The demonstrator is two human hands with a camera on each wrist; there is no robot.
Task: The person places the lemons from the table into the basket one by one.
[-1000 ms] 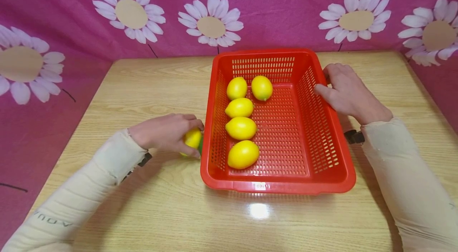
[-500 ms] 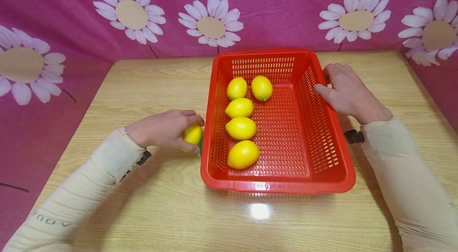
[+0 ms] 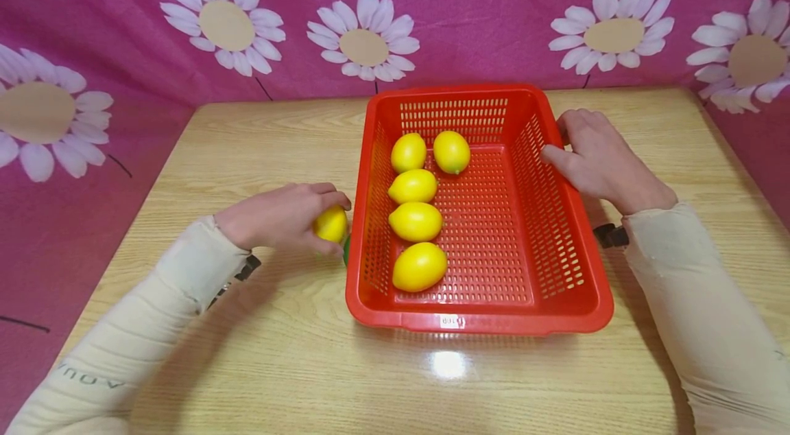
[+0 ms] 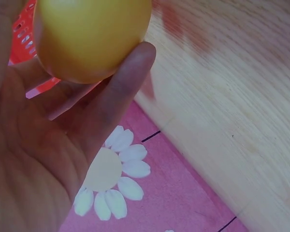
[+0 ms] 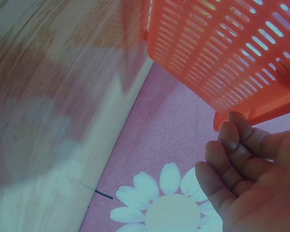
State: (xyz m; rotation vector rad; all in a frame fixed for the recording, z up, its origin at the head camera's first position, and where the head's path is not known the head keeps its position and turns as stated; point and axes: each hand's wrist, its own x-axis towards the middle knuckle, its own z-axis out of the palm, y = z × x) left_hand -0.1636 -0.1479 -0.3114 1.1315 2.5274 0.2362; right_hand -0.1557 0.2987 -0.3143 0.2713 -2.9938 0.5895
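My left hand (image 3: 284, 217) pinches a yellow lemon (image 3: 330, 224) between thumb and fingers, just outside the red basket (image 3: 481, 323) that stands to the right of that hand. Whether the fruit touches the wooden table (image 3: 259, 359) beneath my fingers, I cannot tell. A green object (image 3: 347, 251), mostly hidden, shows between my left thumb and the basket wall. To the right of that hand, beyond the wall, five lemons (image 3: 416, 221) lie inside: four in a line along the side nearest my left hand, the fifth next to the farthest of these. My right hand (image 3: 607, 160) grips the opposite rim, thumb on top and fingers bent together against the outer edge. Pale sleeves (image 3: 204, 277) reach to both wrists, and past my hands, behind the table, hangs a magenta cloth (image 3: 481, 16) printed with white daisies (image 3: 364, 46).
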